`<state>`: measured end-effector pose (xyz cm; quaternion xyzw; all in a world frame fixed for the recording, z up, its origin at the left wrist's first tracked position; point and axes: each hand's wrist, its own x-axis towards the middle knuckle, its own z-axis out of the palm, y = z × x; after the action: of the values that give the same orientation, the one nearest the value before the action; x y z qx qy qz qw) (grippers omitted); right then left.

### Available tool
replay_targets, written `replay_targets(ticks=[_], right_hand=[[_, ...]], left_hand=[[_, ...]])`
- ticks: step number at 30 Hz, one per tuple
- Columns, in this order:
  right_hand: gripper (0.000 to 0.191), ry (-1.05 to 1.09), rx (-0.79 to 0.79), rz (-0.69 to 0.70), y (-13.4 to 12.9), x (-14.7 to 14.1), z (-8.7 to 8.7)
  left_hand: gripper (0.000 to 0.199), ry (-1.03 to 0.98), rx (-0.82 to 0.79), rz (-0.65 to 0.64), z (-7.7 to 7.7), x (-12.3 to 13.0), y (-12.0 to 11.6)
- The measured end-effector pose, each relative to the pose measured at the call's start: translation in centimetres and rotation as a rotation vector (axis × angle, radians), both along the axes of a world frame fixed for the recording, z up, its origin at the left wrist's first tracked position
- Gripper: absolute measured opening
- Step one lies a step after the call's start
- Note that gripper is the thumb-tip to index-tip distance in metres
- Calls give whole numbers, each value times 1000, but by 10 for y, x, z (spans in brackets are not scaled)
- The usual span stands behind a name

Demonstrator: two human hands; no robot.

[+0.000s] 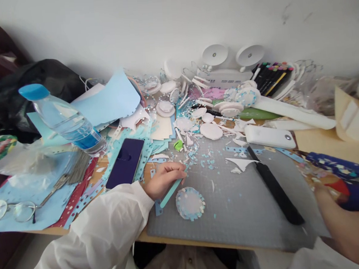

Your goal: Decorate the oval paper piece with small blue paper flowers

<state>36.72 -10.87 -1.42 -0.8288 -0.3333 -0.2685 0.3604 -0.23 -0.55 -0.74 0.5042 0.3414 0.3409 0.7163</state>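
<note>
My left hand (166, 178) is closed, pinching a narrow teal paper strip (170, 195) between thumb and fingers. Just below it, a round white disc (190, 203) lies flat on the grey cutting mat (233, 222), its rim covered in small blue and cream paper pieces. At the right edge, my right hand (339, 222), somewhat blurred, is wrapped around a blue glue gun (357, 186) with a red trigger; paper bits cling to its body. A black utility knife (279, 193) rests on the mat between my hands, beside a white paper scrap (241, 163).
Left of the mat are a phone (125, 164), a water bottle (67, 123), eyeglasses (15, 211) and scissors (56, 186). White discs (211, 131) and paper scraps are piled behind. A white power bank (270, 137) and marker pens (270, 80) sit at the back right.
</note>
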Motion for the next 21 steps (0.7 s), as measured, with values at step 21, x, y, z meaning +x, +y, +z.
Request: replay_targets(ticks=[21], right_hand=[[19, 79, 1, 893, 70, -124, 1]], left_hand=[[32, 8, 38, -143, 1, -4, 2]])
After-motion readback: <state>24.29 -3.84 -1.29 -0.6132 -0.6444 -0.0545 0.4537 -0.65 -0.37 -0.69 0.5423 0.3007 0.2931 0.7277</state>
